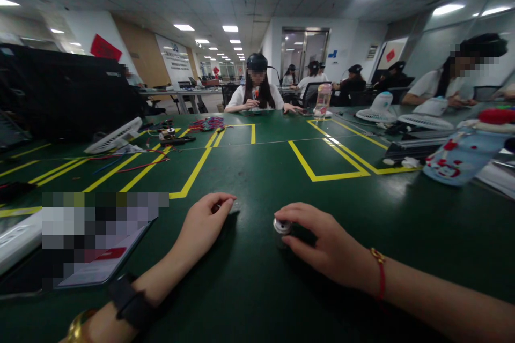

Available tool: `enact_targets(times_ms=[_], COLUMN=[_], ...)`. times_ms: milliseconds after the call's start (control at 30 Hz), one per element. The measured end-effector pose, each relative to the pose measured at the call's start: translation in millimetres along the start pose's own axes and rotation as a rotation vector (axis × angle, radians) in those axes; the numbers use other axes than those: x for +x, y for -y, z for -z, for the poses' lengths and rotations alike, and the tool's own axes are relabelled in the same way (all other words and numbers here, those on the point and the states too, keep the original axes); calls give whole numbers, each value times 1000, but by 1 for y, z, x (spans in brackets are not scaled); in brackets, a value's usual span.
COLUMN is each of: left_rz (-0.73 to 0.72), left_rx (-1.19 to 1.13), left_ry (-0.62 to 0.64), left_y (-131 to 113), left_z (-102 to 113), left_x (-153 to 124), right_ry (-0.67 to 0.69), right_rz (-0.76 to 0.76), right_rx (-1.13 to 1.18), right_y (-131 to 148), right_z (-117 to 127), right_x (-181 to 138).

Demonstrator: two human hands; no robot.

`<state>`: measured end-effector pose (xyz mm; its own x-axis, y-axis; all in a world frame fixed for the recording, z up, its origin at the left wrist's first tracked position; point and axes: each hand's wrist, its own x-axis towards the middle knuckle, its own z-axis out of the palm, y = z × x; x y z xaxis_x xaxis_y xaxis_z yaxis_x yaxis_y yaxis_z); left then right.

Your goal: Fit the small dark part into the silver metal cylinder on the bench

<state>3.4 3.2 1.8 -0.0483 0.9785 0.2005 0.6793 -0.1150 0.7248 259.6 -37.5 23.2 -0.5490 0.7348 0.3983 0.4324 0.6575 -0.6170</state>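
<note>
My right hand (322,236) grips a small cylinder with a silvery top (281,226) between its thumb and fingers, low over or on the green table (257,171). The lower part of the cylinder is dark and hard to make out. To the left, my left hand (206,220) rests near the tabletop, its thumb and fingers pinched together. A small pale, greyish bit (235,207) shows by its fingertips; what it is stays unclear. The two hands are apart, and the cylinder does not touch my left hand.
A tablet-like screen (120,257) and a white power strip (18,241) lie at left. Wires (207,124) and a white fan (115,135) stand farther back. A blue bottle (462,155) is at right. A person (257,86) sits opposite.
</note>
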Motion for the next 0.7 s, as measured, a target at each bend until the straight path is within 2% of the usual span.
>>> enact_targets(times_ms=[100,167,267,400,500,600,700], left_rz=[-44,-134,-267,-321,-269,-216,-223], left_rx=[0,-26,-109,-177,-215,-203,-96], left_ry=[-7,8,169,233,158,91,144], left_y=[-8,-21,-48,-73,-74,-65,-53], left_z=[0,-1,-8,-19,-22,-21,-26], left_x=[-4,-12,-27,-37,-36,-34,-34], right_ry=[-10,-20,0,2,-6,-73,-122], right_rz=[-72,-134,-175,-173,-167,-157,-151], right_rx=[36,59,96,114,102,47,23], right_y=[-6,-12,-18,-19,-16,-15,-15], right_z=[-8,-11,-13,-16,-14,-11,-10], right_x=[-4,-6,-7,-5,-4,-3,-3])
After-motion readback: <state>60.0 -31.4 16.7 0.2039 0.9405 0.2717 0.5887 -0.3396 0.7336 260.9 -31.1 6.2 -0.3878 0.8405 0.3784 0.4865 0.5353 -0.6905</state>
